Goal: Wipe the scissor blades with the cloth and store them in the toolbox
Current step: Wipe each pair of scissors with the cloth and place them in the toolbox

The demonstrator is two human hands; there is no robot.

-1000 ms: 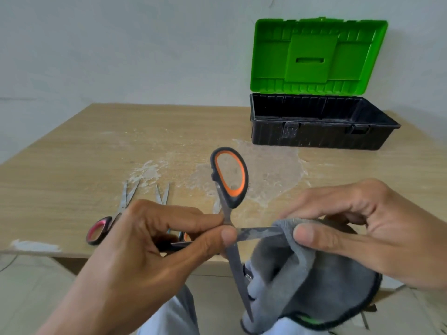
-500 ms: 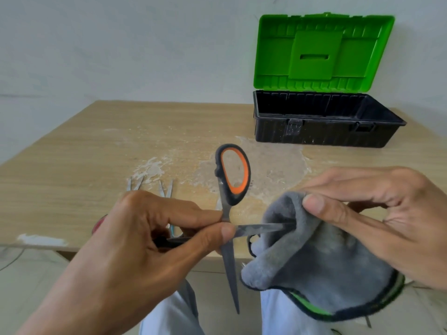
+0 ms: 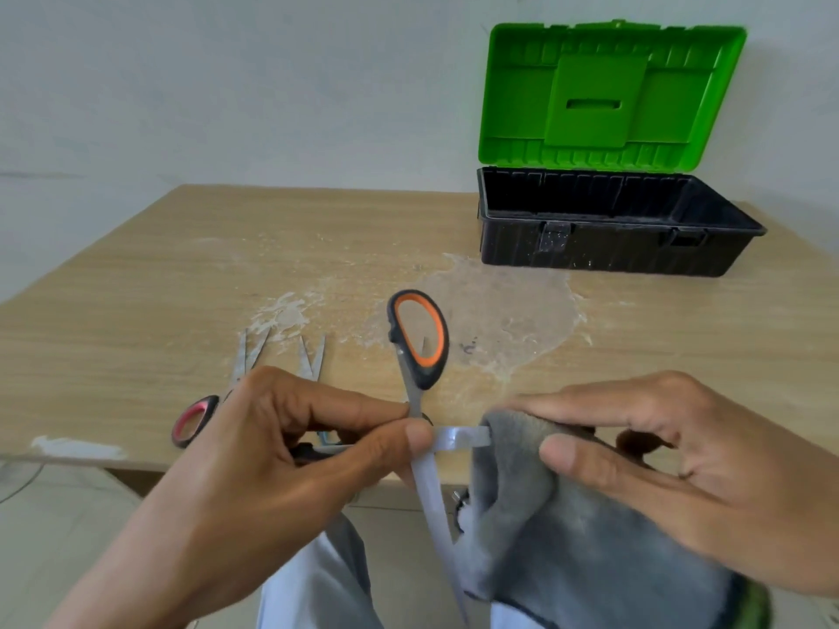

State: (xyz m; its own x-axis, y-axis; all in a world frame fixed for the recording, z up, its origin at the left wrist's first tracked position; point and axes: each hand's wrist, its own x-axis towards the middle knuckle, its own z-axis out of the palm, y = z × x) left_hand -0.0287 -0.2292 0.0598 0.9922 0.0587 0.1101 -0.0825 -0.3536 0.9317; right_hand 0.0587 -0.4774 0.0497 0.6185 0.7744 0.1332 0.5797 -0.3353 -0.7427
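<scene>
The left hand (image 3: 281, 447) pinches the orange-handled scissors (image 3: 420, 342) at the pivot between thumb and forefinger. This keeps the blades spread wide, so each one can be wiped alone. The right hand (image 3: 672, 469) grips the grey cloth (image 3: 567, 537), folded around the blade that points toward it. The tip is hidden, probably inside the fold. Beyond the right hand the toolbox (image 3: 613, 251) stands with its lid up, ready to receive them. Pink-handled scissors (image 3: 195, 419) lie just beyond the left hand.

The left hand (image 3: 272, 456) hides the second handle of the orange scissors (image 3: 420, 342) and most of another pair (image 3: 313, 356) behind. The cloth (image 3: 567, 547) covers one blade tip; its lower right corner is blurred, cut off.
</scene>
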